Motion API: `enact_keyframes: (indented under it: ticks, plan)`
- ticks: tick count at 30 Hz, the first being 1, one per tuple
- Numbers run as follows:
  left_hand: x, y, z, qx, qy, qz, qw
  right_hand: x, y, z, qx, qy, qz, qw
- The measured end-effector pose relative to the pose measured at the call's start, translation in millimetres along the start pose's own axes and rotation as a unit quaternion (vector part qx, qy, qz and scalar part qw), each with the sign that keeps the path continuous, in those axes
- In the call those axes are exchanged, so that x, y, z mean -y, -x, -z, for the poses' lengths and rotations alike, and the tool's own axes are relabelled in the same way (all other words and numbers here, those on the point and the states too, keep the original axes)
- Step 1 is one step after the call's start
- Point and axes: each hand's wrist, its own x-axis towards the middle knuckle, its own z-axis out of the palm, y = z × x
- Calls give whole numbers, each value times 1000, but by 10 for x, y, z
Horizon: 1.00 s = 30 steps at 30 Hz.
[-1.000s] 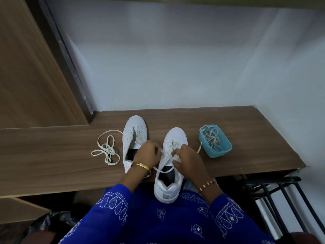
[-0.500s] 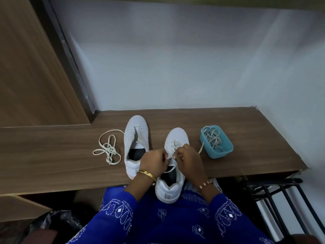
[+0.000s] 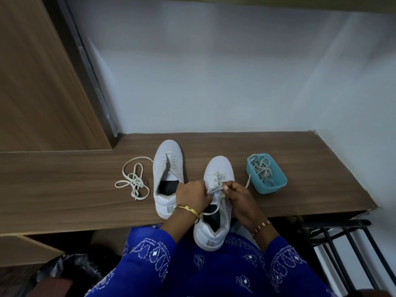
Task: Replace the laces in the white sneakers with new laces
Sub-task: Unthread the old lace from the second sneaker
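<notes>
On the bench [image 3: 300,198] two sneakers stood side by side, toes toward the wall [image 3: 214,82]. The left sneaker [image 3: 167,168] sat farther back; the right sneaker [image 3: 218,168] overhung the bench's front edge. A loose lace [image 3: 134,182] lay left of the pair. A tub [image 3: 272,187] holding more laces [image 3: 260,168] stood to their right. Both hands met over the right sneaker, the left hand [image 3: 192,195] beside the right hand [image 3: 239,194].

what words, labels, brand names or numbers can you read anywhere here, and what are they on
None can be read.
Left sneaker: grey heel tab, no lettering can be made out.
Right sneaker: grey heel tab, too blurred to tell if it bears text.
Blue tub: no label visible.
Blue sleeves: white embroidered patterns only, no words.
</notes>
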Motion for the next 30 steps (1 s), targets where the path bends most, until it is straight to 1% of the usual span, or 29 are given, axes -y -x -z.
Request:
enact_keyframes:
  ticks: [1, 2, 3, 4, 5, 7, 9, 10, 12, 15, 16, 17, 18, 20, 21, 22, 23, 25, 26, 28, 29, 30]
  plan:
    - [14, 12, 1, -4, -10, -3, 1000, 84, 19, 37, 10, -72, 2, 997]
    - [49, 27, -2, -12, -16, -2, 1000, 213, 39, 101, 16, -153, 17, 988]
    - [91, 41, -5, -23, -10, 3, 1000, 389, 39, 190, 15, -210, 42, 977]
    - [129, 50, -1, -31, -3, 7, 1000, 603, 45, 278, 3, -220, 67, 973]
    - [149, 52, 12, -35, 1, 4, 999, 830, 46, 343, -10, -186, 87, 979]
    - [122, 65, 18, -30, -6, -10, 999, 1153, 37, 403, -25, -13, 107, 994]
    - [50, 54, 14, -25, -3, -17, 1000, 1194, -44, 386, -29, 135, 106, 985]
    - [27, 46, 13, -22, 5, -14, 1000, 1151, -71, 343, -34, 178, 100, 978]
    - [38, 32, 6, -12, 35, -6, 999, 990, -113, 233, -45, 219, 89, 971]
    - [81, 39, 9, 8, 119, -5, 993, 782, -165, 97, -61, 292, 79, 951]
    - [82, 40, 11, 11, 135, -6, 991, 722, -182, 66, -67, 332, 77, 938]
    - [82, 42, 9, 12, 142, -9, 990, 657, -189, 43, -80, 386, 82, 916]
    - [78, 39, 9, 12, 144, -10, 989, 587, -196, 30, -98, 452, 101, 881]
    - [73, 24, 9, 14, 149, -9, 989, 468, -173, 6, -149, 573, 163, 790]
    - [73, 9, 5, 15, 156, -8, 988, 425, -135, -6, -167, 603, 191, 756]
    - [80, 0, 4, 15, 164, -5, 986, 386, -89, -38, -162, 618, 203, 742]
    - [81, -8, 4, 13, 170, -4, 985, 341, -29, -82, -142, 623, 186, 746]
    - [85, -11, -2, 9, 181, -2, 984, 239, 81, -171, -87, 633, 121, 760]
    - [86, -11, -7, 6, 186, -1, 983, 178, 106, -193, -63, 645, 101, 755]
    - [95, -4, -14, 0, 190, 3, 982, 79, 117, -198, -46, 655, 102, 747]
    - [102, -4, -21, -2, 190, 4, 982, 59, 115, -185, -51, 650, 105, 750]
    - [113, -3, -23, -4, 188, 4, 982, 54, 104, -167, -56, 636, 107, 762]
